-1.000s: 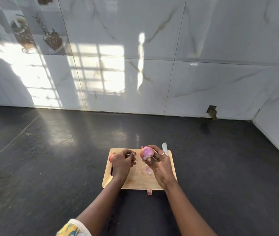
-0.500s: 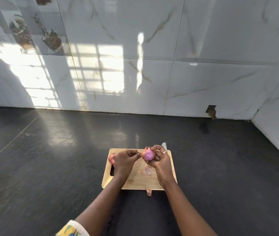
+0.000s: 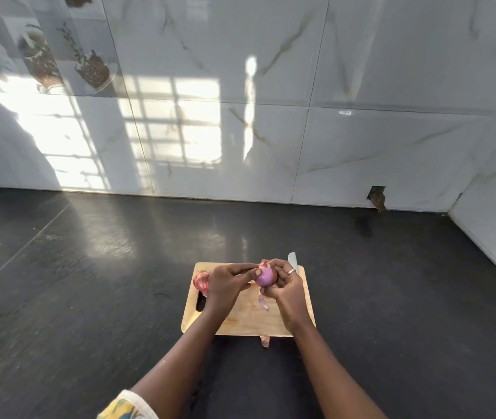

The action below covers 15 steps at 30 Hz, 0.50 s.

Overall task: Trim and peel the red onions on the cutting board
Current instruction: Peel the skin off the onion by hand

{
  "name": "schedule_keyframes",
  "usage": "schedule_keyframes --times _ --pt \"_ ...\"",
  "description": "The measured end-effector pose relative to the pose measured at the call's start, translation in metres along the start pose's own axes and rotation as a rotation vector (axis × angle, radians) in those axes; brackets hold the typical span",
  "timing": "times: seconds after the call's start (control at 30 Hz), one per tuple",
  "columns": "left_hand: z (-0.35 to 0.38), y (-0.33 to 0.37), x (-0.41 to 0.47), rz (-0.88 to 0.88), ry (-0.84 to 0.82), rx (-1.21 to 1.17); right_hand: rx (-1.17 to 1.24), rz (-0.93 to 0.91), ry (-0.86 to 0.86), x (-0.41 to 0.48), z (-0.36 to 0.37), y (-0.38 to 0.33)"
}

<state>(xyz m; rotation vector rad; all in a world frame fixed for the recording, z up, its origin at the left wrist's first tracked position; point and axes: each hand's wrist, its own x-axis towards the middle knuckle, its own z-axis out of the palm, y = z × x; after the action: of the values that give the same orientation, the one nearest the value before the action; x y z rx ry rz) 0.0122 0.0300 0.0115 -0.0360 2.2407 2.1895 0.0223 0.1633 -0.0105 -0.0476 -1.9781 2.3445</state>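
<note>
**While One Hand Cradles the Red Onion, the Other Picks at Its Skin**

Where the view starts, at its near edge, a patterned sleeve (image 3: pixel 125 408) covers the left arm, and both bare forearms reach forward over the dark bench (image 3: pixel 89 297). Just off the near edge of the wooden cutting board (image 3: pixel 240 322) lies a scrap of peel (image 3: pixel 265 341). Another sliver of skin (image 3: pixel 263 302) rests on the board itself, below the hands.

Above the board's middle, the right hand (image 3: pixel 289 294) grasps the red onion (image 3: pixel 265 277), its fingers curled round the far and right sides and a ring (image 3: pixel 291 270) on one finger. The left hand (image 3: pixel 225 285) meets it from the left, with thumb and fingertips pinched together at the onion's upper left, seemingly on a flap of skin. The bulb shows glossy and purple, so most of the dry skin looks gone.

Judging by that sheen, the onion will be small, light and firm, and slippery once bare. The papery skin tears easily, so it is best pinched at a lifted edge near one end while the other palm cups the body.

Further back, a second onion (image 3: pixel 200 282) with its skin on sits at the board's left end, partly hidden by the left hand. A knife blade (image 3: pixel 292 261) juts out past the right hand at the board's far right corner. Whether that hand also holds it or it simply lies there cannot be told. Beyond, the bench runs to a marbled tile wall (image 3: pixel 361 146) lit by window light.
</note>
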Motion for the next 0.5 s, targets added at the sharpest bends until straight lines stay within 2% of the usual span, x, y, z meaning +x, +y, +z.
schedule_keyframes --times 0.07,0.2,0.33,0.5 --pt "-0.0005 0.0 0.0012 0.043 0.002 0.092 -0.002 0.0 -0.017 -0.0009 0.0005 0.0009" --pt "0.0002 0.0041 -0.0023 0.193 0.101 0.439 0.015 -0.012 -0.038 -0.0013 0.0029 0.0027" --pt "-0.0005 0.0014 -0.0012 0.179 0.156 0.47 0.022 -0.017 -0.016 -0.0025 0.005 0.0025" --pt "-0.0047 -0.0032 0.0011 0.09 0.13 0.461 0.036 -0.007 -0.003 -0.0022 0.0046 0.0034"
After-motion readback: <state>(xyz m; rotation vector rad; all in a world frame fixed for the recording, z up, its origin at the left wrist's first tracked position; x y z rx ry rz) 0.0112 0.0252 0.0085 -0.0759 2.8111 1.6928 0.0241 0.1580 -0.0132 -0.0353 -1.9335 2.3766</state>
